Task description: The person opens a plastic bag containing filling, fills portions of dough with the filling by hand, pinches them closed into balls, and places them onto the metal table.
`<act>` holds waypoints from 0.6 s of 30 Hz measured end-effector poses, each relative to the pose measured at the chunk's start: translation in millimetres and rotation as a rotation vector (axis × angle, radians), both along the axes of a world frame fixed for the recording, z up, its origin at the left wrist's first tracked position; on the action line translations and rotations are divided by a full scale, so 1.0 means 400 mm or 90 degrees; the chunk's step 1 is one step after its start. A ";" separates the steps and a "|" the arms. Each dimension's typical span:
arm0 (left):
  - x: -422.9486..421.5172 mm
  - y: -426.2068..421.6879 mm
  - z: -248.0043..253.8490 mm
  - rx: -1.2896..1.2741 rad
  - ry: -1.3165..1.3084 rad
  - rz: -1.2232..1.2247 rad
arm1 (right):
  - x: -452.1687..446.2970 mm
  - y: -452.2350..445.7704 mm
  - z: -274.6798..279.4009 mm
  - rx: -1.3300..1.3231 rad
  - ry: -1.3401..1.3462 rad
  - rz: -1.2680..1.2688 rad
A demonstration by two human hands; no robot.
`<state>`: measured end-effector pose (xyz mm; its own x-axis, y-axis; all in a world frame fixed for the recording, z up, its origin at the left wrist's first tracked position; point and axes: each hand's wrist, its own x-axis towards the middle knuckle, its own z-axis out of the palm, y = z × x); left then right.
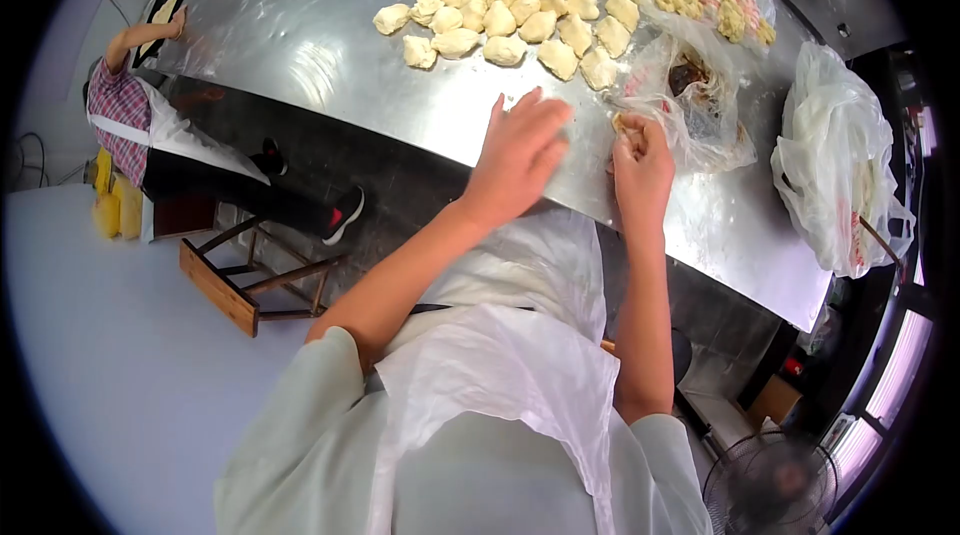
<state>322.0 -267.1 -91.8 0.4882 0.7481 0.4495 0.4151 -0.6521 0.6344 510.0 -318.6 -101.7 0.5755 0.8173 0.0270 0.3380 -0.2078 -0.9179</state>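
Dough half-hidden in right hand

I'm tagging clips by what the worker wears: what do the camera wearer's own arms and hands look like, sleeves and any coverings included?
Short, loose pale grey-green sleeves end near the elbows, leaving the forearms bare. Both the left hand and the right hand are ungloved. No watch or bracelet shows at either wrist, and no markings can be made out.
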 end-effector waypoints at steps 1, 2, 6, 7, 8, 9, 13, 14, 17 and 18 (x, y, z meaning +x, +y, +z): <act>-0.022 0.001 0.005 -0.047 -0.096 0.040 | 0.008 -0.023 -0.003 -0.018 0.021 0.014; -0.051 0.021 0.025 -0.021 -0.151 0.071 | 0.010 -0.045 -0.005 -0.036 0.042 0.029; -0.137 0.045 -0.020 -0.247 -0.203 0.159 | -0.018 -0.076 0.004 -0.034 0.034 0.057; -0.148 0.042 -0.035 -0.244 -0.160 0.135 | -0.027 -0.074 0.000 -0.026 0.030 0.057; -0.154 0.039 -0.025 -0.241 -0.116 0.110 | -0.037 -0.071 -0.004 -0.017 0.025 0.056; -0.153 0.033 -0.014 -0.190 -0.018 0.074 | -0.047 -0.070 -0.010 -0.024 -0.005 0.062; -0.077 0.048 -0.016 -0.122 0.028 0.008 | -0.068 -0.065 -0.013 -0.044 -0.093 0.082; -0.061 0.059 -0.030 -0.105 0.038 -0.011 | -0.076 -0.068 -0.013 -0.052 -0.103 0.091; -0.049 0.073 -0.058 -0.091 -0.006 -0.018 | -0.083 -0.078 -0.014 -0.022 -0.137 0.118; -0.054 0.074 -0.062 -0.118 -0.049 0.004 | -0.083 -0.081 -0.010 -0.060 -0.123 0.114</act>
